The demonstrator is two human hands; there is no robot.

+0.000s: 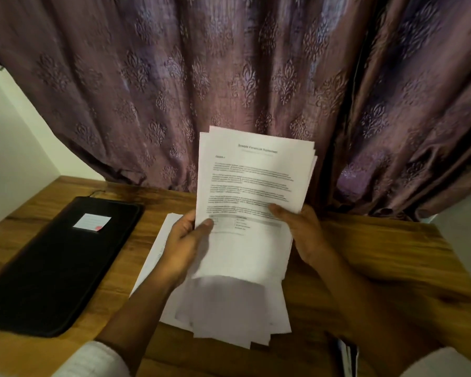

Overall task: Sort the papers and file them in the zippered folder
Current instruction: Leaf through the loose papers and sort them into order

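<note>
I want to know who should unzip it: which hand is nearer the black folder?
Left. The left hand grips the left edge of the papers, to the right of the folder; the right hand grips their right edge, farther off.

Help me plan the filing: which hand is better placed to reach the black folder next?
Probably left. The folder lies on the table on the left hand's side; the right hand would have to cross the stack of papers that both hands hold.
</note>
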